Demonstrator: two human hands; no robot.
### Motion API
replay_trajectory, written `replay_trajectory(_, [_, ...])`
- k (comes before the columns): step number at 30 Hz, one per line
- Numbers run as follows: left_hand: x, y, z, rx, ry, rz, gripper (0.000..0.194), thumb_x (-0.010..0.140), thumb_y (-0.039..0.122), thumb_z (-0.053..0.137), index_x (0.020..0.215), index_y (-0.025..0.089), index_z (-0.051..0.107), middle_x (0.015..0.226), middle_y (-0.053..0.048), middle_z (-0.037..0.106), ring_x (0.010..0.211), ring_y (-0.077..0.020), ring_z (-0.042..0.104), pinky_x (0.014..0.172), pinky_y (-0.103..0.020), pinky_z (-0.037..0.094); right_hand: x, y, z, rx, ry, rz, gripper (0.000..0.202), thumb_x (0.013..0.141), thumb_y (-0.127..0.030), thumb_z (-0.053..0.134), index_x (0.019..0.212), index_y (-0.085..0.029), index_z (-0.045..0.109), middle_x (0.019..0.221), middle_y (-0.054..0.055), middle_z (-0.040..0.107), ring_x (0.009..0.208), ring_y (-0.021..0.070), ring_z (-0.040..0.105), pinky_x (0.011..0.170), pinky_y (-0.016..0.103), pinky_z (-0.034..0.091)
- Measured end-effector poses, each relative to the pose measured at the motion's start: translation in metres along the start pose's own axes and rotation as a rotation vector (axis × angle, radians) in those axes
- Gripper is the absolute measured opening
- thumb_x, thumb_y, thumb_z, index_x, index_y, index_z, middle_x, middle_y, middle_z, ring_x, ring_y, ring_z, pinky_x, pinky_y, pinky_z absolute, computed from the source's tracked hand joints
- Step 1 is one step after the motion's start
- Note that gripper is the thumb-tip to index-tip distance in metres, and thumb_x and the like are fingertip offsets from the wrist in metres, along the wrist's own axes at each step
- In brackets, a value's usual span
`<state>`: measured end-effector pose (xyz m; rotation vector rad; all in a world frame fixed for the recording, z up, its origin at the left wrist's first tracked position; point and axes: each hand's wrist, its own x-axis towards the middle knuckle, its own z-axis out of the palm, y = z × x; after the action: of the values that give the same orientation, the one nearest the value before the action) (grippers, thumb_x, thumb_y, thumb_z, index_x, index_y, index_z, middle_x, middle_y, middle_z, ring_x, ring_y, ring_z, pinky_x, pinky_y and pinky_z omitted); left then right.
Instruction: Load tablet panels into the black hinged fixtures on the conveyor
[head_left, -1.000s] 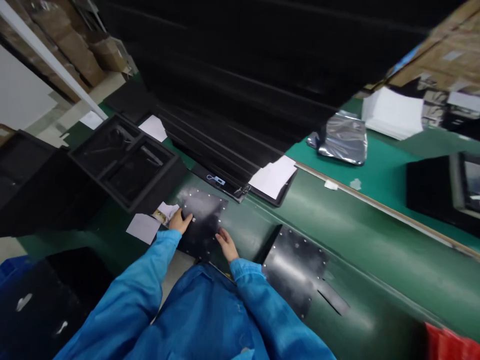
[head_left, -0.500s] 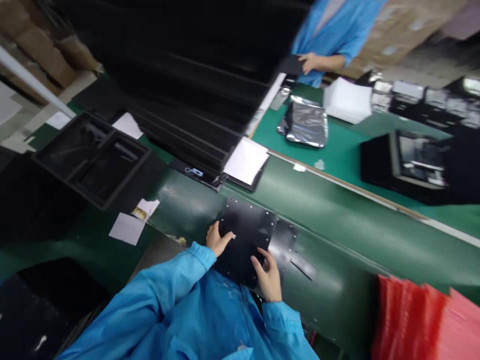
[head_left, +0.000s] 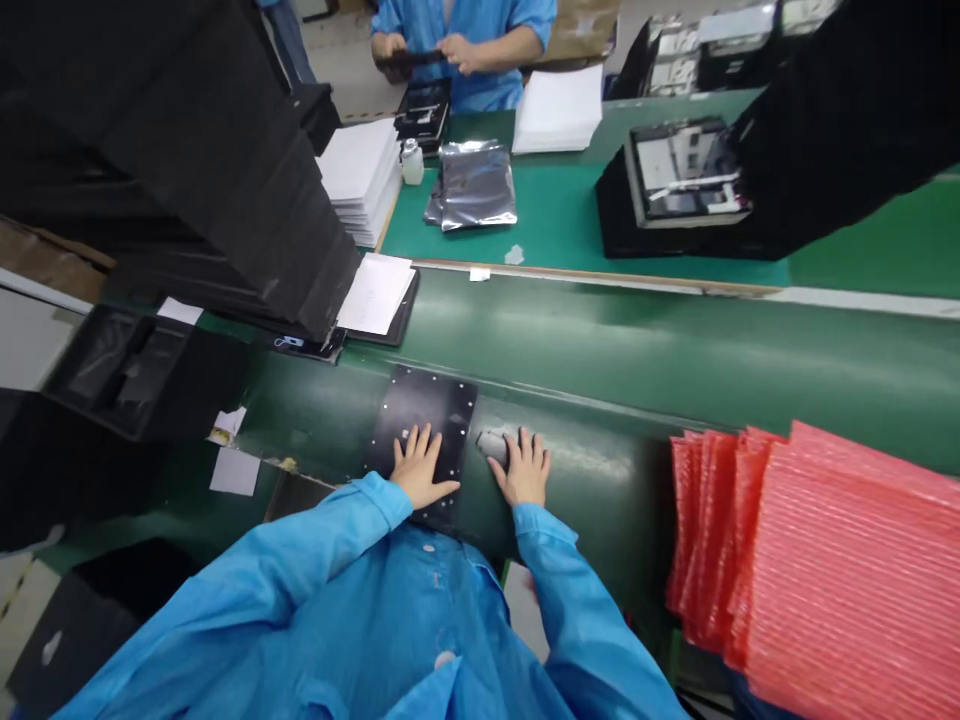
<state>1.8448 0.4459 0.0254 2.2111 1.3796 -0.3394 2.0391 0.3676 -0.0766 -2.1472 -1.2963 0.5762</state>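
Observation:
A black panel (head_left: 427,400) with white dots along its edges lies on the green bench (head_left: 570,400) in front of my body. My left hand (head_left: 420,468) rests on the panel's lower middle, palm down, with its fingers spread. To the right of the panel, my right hand (head_left: 524,468) lies flat on the bench, fingers apart. A small grey flat piece (head_left: 491,445) is beside its thumb and fingertips, partly under them.
Red bubble-wrap bags (head_left: 847,560) are piled at the right. Tall black stacks (head_left: 225,170) stand at the left, near white sheets (head_left: 377,292). Silver bags (head_left: 477,185) lie across the bench, before a person in blue (head_left: 502,50) holding a dark item.
The view has turned to the right. My left hand now lies flatter on the panel; my right hand has left it for the bench. The second dark panel beside it no longer shows separately.

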Motion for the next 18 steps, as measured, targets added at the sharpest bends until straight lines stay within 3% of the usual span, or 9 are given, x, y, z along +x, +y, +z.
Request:
replay_trajectory(3, [0.003,0.016,0.014,0.136,-0.091,-0.031,0.109,0.06,0.053,0.074,0.147,0.012,0.022,0.153,-0.022,0.005,0.138,-0.0465,-0.005,0.104,-0.071,0.0,-0.003,0.002,-0.003,-0.057,-0.114,-0.129,0.044,0.083,-0.043,0.05,0.116,-0.013,0.055,0.116,0.019,0.059,0.107,0.0333,0.053,0.089,0.047,0.039])
replay_trajectory(6, [0.004,0.016,0.017,0.201,-0.104,-0.023,0.112,0.06,0.054,0.075,0.147,0.01,0.02,0.153,-0.023,0.004,0.138,-0.047,-0.008,0.103,-0.071,-0.003,-0.008,-0.026,-0.01,-0.173,-0.262,-0.258,0.04,0.08,-0.035,0.057,0.115,-0.016,0.055,0.096,0.014,0.064,0.085,0.0278,0.057,0.075,0.039,0.042])
replay_trajectory(10, [0.005,0.02,0.016,0.2,-0.105,-0.02,0.116,0.056,0.053,0.077,0.146,0.007,0.021,0.152,-0.027,0.004,0.137,-0.0487,-0.007,0.104,-0.07,-0.003,0.007,-0.062,-0.02,-0.312,-0.386,-0.323,0.035,0.076,-0.021,0.058,0.11,-0.015,0.058,0.095,0.015,0.063,0.088,0.0283,0.057,0.073,0.037,0.04])
replay_trajectory(14, [0.002,0.037,0.008,0.097,-0.071,-0.109,0.107,0.059,0.033,0.075,0.147,0.009,0.019,0.153,-0.025,0.002,0.138,-0.0461,-0.007,0.106,-0.067,-0.003,0.033,-0.059,-0.027,-0.278,-0.604,-0.323,0.025,0.074,-0.022,0.059,0.098,-0.019,0.063,0.087,0.01,0.067,0.078,0.0252,0.061,0.065,0.033,0.042])
replay_trajectory(16, [-0.005,0.039,-0.005,-0.015,-0.042,-0.149,0.104,0.058,0.022,0.069,0.148,0.012,0.016,0.154,-0.022,-0.001,0.139,-0.0432,-0.009,0.107,-0.066,-0.001,0.036,-0.047,-0.032,-0.264,-0.568,-0.335,0.035,0.074,-0.026,0.061,0.108,-0.02,0.061,0.098,0.01,0.068,0.084,0.026,0.061,0.068,0.033,0.044])
replay_trajectory(18, [-0.016,0.028,-0.025,-0.17,-0.012,-0.123,0.104,0.057,0.017,0.064,0.148,0.014,0.014,0.155,-0.019,0.0,0.141,-0.0392,-0.006,0.11,-0.062,0.004,0.028,-0.039,-0.038,-0.265,-0.414,-0.344,0.048,0.078,-0.031,0.06,0.123,-0.015,0.054,0.125,0.016,0.058,0.105,0.0312,0.056,0.08,0.039,0.046])
